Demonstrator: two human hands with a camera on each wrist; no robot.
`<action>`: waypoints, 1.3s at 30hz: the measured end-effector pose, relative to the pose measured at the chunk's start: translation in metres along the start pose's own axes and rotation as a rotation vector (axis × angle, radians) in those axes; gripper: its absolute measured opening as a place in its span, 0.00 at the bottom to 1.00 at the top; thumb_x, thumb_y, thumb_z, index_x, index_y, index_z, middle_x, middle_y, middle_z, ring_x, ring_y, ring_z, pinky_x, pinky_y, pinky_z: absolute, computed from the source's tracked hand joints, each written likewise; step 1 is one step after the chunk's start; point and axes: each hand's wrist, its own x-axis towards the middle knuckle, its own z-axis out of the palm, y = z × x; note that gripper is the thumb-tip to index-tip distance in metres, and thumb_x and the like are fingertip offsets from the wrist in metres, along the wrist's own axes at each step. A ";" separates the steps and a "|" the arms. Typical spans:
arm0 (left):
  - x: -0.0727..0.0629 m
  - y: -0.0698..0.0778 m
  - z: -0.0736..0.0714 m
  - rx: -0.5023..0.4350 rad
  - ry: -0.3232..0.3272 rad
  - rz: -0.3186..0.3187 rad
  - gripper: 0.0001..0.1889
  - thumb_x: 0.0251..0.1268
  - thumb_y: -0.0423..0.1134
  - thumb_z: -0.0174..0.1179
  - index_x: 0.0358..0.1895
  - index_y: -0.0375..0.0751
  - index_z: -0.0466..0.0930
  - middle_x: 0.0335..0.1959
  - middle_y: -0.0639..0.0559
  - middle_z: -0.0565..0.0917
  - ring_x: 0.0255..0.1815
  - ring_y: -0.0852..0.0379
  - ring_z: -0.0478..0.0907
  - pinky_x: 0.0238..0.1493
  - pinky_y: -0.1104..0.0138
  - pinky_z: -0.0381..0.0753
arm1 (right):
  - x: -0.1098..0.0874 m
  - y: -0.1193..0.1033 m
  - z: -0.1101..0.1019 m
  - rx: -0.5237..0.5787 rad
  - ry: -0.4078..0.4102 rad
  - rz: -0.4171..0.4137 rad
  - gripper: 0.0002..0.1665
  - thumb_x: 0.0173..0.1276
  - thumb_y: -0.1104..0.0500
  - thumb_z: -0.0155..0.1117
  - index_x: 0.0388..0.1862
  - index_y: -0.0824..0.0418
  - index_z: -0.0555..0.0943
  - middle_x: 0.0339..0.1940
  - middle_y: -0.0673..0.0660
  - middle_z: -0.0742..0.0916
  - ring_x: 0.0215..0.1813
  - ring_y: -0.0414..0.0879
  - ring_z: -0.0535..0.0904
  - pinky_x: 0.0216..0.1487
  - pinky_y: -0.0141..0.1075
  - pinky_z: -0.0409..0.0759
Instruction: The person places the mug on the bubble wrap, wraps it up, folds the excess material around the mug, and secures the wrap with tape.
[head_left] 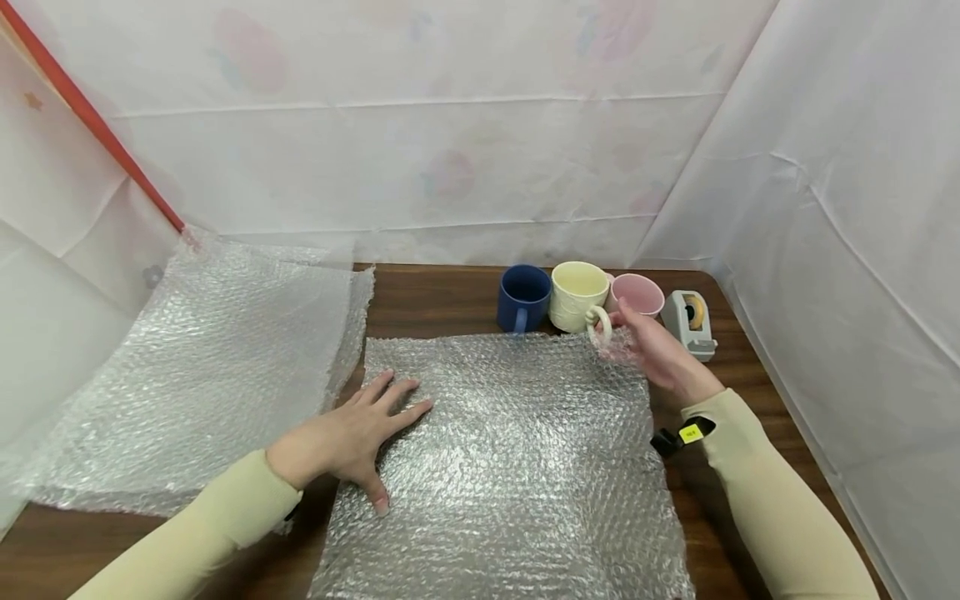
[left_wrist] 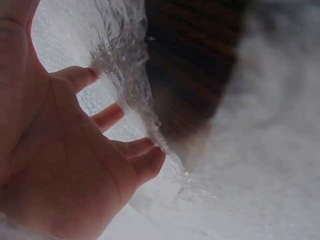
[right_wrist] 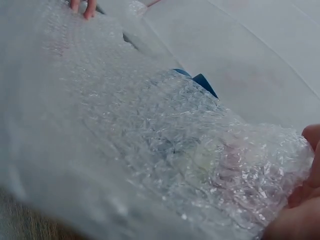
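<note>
A sheet of bubble wrap (head_left: 517, 450) lies in front of me on the table. My left hand (head_left: 352, 437) rests with spread fingers on its left side; in the left wrist view the fingertips (left_wrist: 150, 162) touch the wrap. At the far right corner my right hand (head_left: 663, 354) pinches the sheet, and the right wrist view shows that corner raised between thumb and fingers (right_wrist: 295, 215). Just behind the sheet's far edge stand a blue mug (head_left: 523, 292), a cream mug (head_left: 573, 300) and a pink mug (head_left: 637, 293). The cream mug's handle is close to my right fingers.
More bubble wrap sheets (head_left: 240, 350) lie on the left of the brown table (head_left: 435, 296), partly over its edge. A tape dispenser (head_left: 690, 321) stands right of the mugs. White curtains (head_left: 465, 175) hang behind and at the sides; a red strip (head_left: 97, 121) runs down at left.
</note>
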 end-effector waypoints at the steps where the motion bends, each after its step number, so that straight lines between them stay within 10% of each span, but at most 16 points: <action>1: 0.001 0.000 0.000 0.005 0.001 0.001 0.74 0.18 0.78 0.69 0.81 0.51 0.50 0.79 0.39 0.46 0.77 0.26 0.39 0.68 0.35 0.55 | -0.001 -0.001 0.000 0.018 0.010 -0.009 0.32 0.77 0.35 0.45 0.47 0.64 0.74 0.45 0.53 0.79 0.43 0.40 0.82 0.46 0.32 0.82; 7: 0.005 0.000 0.001 0.021 0.012 0.006 0.74 0.20 0.78 0.69 0.80 0.51 0.51 0.79 0.39 0.47 0.76 0.26 0.40 0.69 0.36 0.54 | -0.009 -0.016 -0.002 0.047 0.032 -0.119 0.27 0.81 0.43 0.42 0.42 0.64 0.79 0.38 0.52 0.84 0.38 0.39 0.82 0.38 0.30 0.81; 25: 0.012 0.002 0.001 0.047 -0.036 -0.042 0.75 0.19 0.79 0.68 0.81 0.53 0.46 0.80 0.40 0.44 0.77 0.27 0.38 0.69 0.36 0.55 | -0.048 -0.052 0.028 -0.314 0.127 -0.353 0.19 0.81 0.57 0.48 0.38 0.73 0.75 0.30 0.53 0.80 0.29 0.42 0.72 0.30 0.30 0.74; 39: 0.011 0.004 -0.001 0.015 -0.067 -0.082 0.76 0.19 0.77 0.70 0.81 0.54 0.44 0.81 0.42 0.38 0.77 0.29 0.32 0.71 0.37 0.52 | -0.057 -0.007 0.059 -0.456 -0.181 -0.221 0.16 0.81 0.63 0.46 0.35 0.68 0.78 0.30 0.63 0.81 0.26 0.46 0.75 0.28 0.38 0.77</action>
